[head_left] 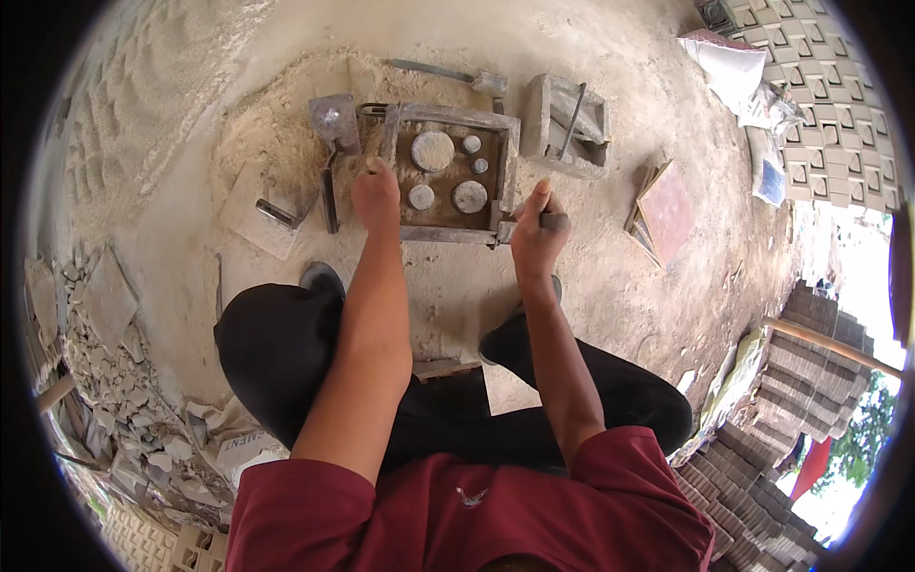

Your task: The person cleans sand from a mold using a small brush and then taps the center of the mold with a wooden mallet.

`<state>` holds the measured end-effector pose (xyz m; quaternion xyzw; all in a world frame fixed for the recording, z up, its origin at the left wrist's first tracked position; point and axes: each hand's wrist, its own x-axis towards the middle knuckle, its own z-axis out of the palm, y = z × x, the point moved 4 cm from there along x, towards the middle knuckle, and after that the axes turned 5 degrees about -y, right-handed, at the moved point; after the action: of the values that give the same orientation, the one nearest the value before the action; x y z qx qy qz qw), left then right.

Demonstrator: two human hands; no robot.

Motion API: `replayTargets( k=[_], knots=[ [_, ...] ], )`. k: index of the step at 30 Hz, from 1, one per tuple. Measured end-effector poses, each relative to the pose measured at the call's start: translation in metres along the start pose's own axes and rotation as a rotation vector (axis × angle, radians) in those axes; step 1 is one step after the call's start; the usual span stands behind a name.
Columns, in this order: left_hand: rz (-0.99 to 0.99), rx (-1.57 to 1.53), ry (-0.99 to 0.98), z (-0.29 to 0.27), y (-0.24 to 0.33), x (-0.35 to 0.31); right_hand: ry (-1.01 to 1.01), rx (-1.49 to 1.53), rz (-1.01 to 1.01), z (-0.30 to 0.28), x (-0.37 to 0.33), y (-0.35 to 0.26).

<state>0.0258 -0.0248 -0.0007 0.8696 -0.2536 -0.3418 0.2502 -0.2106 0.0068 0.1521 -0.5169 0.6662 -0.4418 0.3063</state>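
Observation:
A rectangular mould frame point(448, 234) sits on the sandy floor in front of me, its inside filled with darker sand. Set in that sand are several round pale discs, among them a large disc point(432, 151) at the far left and a smaller disc point(469, 196) near the right corner. My left hand point(376, 195) is closed on the frame's left side, thumb on top. At the near right corner my right hand point(540, 234) is closed on the frame's other side, thumb up; its fingers are partly hidden.
Left of the frame lie a trowel point(334, 124), a short metal tube point(276, 212) and a flat plate point(250, 229). Beyond it is a long-handled tool point(434, 71). To the right are a second frame point(534, 119) with a rod point(573, 122) across it, and leaning boards point(667, 214). Rubble point(119, 381) lies far left.

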Motion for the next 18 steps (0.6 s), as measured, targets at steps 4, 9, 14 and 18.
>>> replayTargets(
  k=[4,9,14,18],
  knots=[
    [0.02,-0.004,-0.001,0.0,-0.007,-0.004,0.181,-0.061,-0.178,-0.009,-0.012,-0.002],
    [-0.021,-0.024,0.008,0.002,0.0,-0.009,0.084,-0.04,-0.106,0.003,0.001,0.008],
    [-0.003,0.022,-0.015,-0.002,-0.004,-0.001,0.061,0.005,-0.075,0.005,-0.003,0.002],
    [-0.014,-0.015,-0.024,-0.005,0.007,-0.007,0.084,-0.028,-0.078,0.007,-0.01,0.006]
  ],
)
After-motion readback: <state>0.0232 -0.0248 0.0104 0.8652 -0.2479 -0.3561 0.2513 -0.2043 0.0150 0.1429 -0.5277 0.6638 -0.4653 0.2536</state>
